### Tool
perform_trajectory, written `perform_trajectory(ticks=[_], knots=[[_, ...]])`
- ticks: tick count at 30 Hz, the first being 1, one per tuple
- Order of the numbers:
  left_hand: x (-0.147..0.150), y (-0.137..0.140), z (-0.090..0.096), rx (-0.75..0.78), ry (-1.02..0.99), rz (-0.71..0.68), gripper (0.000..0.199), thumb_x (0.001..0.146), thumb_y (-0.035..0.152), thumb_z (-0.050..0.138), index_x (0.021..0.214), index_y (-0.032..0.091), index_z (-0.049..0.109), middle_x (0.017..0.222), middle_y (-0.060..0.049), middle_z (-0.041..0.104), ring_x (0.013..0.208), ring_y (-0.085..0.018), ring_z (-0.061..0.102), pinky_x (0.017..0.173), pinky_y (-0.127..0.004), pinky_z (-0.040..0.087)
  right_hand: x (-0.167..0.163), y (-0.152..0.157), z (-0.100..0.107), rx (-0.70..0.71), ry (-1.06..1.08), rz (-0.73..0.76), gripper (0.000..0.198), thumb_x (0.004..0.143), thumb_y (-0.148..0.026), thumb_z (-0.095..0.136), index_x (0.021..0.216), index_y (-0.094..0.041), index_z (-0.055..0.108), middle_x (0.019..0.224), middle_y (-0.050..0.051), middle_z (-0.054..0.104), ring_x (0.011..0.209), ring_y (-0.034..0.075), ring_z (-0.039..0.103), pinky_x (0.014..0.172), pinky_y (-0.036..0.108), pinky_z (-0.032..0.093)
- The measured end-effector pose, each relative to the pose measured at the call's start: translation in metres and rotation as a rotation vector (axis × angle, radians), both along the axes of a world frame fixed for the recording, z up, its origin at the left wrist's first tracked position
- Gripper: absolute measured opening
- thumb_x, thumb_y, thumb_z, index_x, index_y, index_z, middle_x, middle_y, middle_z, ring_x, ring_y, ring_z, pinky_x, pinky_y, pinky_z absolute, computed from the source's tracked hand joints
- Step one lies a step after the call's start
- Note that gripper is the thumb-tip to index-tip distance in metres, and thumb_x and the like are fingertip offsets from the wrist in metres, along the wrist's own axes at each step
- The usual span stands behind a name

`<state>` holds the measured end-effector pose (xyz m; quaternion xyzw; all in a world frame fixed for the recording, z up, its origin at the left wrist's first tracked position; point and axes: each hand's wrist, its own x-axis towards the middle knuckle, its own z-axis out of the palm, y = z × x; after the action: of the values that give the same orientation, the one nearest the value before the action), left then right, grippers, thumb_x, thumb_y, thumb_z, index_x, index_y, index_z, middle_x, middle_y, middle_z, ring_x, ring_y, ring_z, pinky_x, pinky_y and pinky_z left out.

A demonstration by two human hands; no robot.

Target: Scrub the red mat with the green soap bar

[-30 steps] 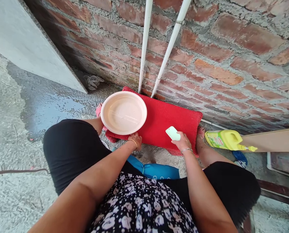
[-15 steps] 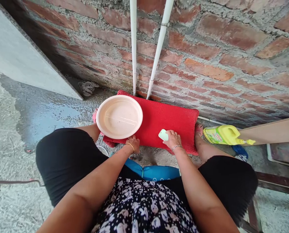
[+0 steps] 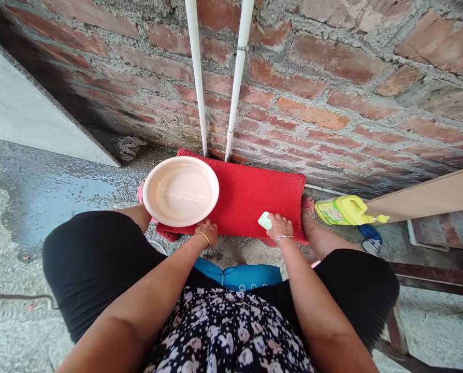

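Note:
A thick red fluffy mat (image 3: 250, 191) lies folded over a low support in front of me, its front edge hanging down. My left hand (image 3: 208, 232) is closed on that front edge, just below the basin; its fingertips are partly hidden. In my right hand (image 3: 281, 226) is a flat pale green scrub brush (image 3: 264, 221) with rounded corners, pressed to the mat near its front right; no bristles show. On the mat's left end stands a pale pink basin (image 3: 149, 192) holding clear water.
A yellow detergent jug (image 3: 340, 210) lies at the right, near a blue shoe (image 3: 370, 239). White pipes (image 3: 237, 77) run down the brick wall (image 3: 313, 88) behind. A grey rag (image 3: 127, 147) and wet floor are at the left; a wooden stool (image 3: 429, 280) is at the right.
My right hand and the brush have moved slightly toward me and right along the mat. My left hand keeps its place at the mat's edge. The whole view has shifted a little.

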<state>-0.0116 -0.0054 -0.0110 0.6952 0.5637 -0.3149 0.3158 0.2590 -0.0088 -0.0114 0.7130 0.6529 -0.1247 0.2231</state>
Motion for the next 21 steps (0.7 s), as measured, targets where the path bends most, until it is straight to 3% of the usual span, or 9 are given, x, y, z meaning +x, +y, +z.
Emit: perform_trajectory(ticks=[3,9,16,21], knots=[[0.000,0.000,0.001,0.002,0.003,-0.007,0.068,0.064,0.033,0.065,0.125,0.010,0.045,0.135,-0.025,0.033,0.125,-0.041,0.037,0.092,-0.046,0.040,0.010,-0.002,0.005,0.018,-0.057,-0.068,0.047,0.075,-0.027,0.056,0.121,-0.027,0.047,0.113,0.008,0.054,0.100,0.023,0.049,0.078,0.035,0.029],[-0.001,0.001,-0.001,-0.001,-0.004,-0.017,0.068,0.065,0.035,0.064,0.125,0.009,0.044,0.135,-0.026,0.033,0.124,-0.040,0.038,0.093,-0.046,0.040,-0.020,-0.005,-0.003,-0.029,0.064,0.100,0.047,0.074,-0.026,0.055,0.120,-0.031,0.047,0.114,0.006,0.053,0.101,0.022,0.048,0.078,0.034,0.028],[0.001,0.000,-0.002,0.011,0.016,0.004,0.060,0.071,0.032,0.058,0.126,0.010,0.044,0.135,-0.025,0.033,0.124,-0.041,0.038,0.092,-0.047,0.042,0.013,-0.008,0.004,-0.062,-0.089,-0.031,0.045,0.078,-0.024,0.050,0.123,-0.026,0.046,0.115,0.011,0.053,0.101,0.025,0.049,0.079,0.037,0.029],[0.002,-0.003,0.002,0.035,0.042,0.033,0.053,0.076,0.030,0.054,0.125,0.012,0.045,0.135,-0.024,0.034,0.122,-0.038,0.041,0.089,-0.047,0.044,-0.030,-0.015,0.002,-0.054,0.052,0.177,0.041,0.079,-0.024,0.049,0.120,-0.028,0.047,0.115,0.009,0.053,0.103,0.024,0.048,0.081,0.037,0.029]])
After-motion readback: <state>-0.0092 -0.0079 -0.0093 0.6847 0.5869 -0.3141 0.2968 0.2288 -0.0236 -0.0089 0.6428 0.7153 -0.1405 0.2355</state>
